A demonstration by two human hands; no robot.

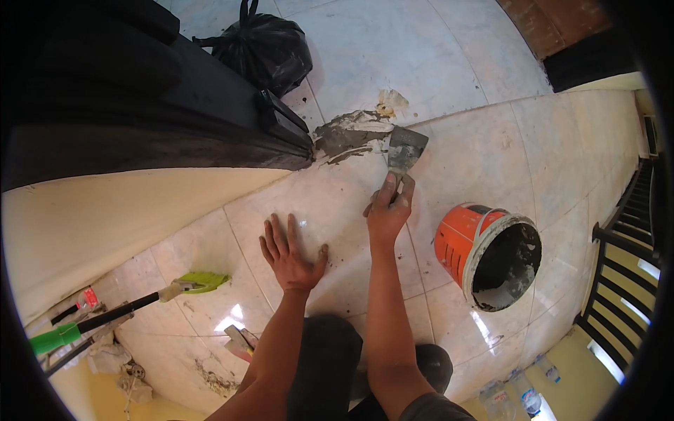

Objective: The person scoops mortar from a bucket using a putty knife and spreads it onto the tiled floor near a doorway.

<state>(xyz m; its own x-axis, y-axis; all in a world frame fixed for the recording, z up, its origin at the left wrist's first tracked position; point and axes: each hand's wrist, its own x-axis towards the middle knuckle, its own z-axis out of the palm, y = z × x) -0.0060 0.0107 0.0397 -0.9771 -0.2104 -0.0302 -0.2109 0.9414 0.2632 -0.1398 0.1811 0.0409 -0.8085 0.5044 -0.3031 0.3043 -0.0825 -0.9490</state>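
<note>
My left hand lies flat on the tiled floor with its fingers spread, holding nothing. In my right hand is a putty knife, my fingers closed round its handle. Its broad, grey-smeared blade points away from me, beside the right end of a patch of wet grey mortar. The mortar runs along the floor seam to the foot of the dark door frame. To the right of my right hand, an orange bucket is tilted towards me, its rim and inside coated with mortar.
A tied black plastic bag sits beyond the door frame. On the left lie a green brush head and long handles. Another tool rests by my left forearm. Black railings stand at right; plastic bottles lie at lower right.
</note>
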